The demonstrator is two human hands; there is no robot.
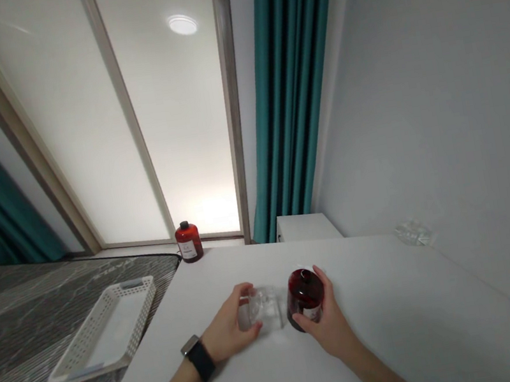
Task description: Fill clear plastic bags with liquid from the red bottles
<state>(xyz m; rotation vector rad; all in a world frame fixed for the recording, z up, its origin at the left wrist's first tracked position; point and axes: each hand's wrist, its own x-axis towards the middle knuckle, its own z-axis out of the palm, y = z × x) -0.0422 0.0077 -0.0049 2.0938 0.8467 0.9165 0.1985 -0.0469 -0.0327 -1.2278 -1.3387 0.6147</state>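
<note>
The fingers [243, 291] of the left hand [231, 331] are curled partway closed around a clear container [264, 309]. The thumb is on its near side and the others are over its far edge, holding it by the walls as it sits on the white tabletop [402, 322]. Just to their right, the right hand [329, 326] wraps a dark red jar [303, 298], with the thumb low on the near wall and the other fingers around the far side. Jar and container stand side by side; I cannot tell whether they touch.

The jar looks stiff, smooth and glossy, so probably slippery, and breakable if it is glass. Its round body seems the surest place to hold it, rather than the top. The container looks light and thin-walled, best held by opposite sides.

A watch [198, 357] sits on the left wrist. Well left of the fingers a white perforated tray [84, 350] lies at the tabletop's edge. Beyond them a second red bottle [188, 241] stands by the window, and far right something clear and crumpled [414, 233] lies near the wall.
</note>
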